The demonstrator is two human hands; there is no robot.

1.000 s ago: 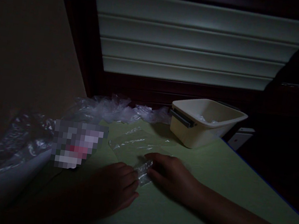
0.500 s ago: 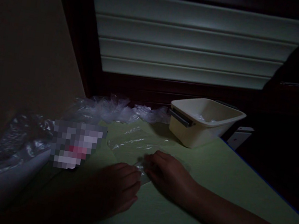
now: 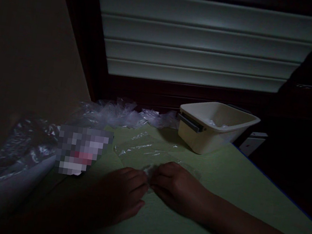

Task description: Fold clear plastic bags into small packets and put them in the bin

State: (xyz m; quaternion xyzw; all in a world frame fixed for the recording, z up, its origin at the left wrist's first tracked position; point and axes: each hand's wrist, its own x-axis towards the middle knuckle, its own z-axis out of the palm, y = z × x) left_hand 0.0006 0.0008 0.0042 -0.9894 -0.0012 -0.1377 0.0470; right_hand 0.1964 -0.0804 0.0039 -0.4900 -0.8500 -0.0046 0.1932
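Note:
A clear plastic bag (image 3: 145, 150) lies flat on the green tabletop (image 3: 174, 229), its near end between my two hands. My left hand (image 3: 125, 190) rests low over the table with its fingers curled in at the bag's near edge. Close beside it on the right, my right hand (image 3: 171, 183) has its fingers bent and pinched on the same plastic. The fingertips of both hands almost meet. Dim light hides exactly how much plastic each one grips.
A cream bin (image 3: 203, 135) with grey handles stands at the back right, some clear plastic inside. Crumpled clear plastic (image 3: 123, 116) lines the back and left edges. A blurred-out item (image 3: 82, 153) lies at left. A white device (image 3: 253, 143) is beyond the right edge.
My right hand has come slightly down and closed more tightly over the plastic near the left fingertips. The left hand has barely moved. The whole view has shifted a little.

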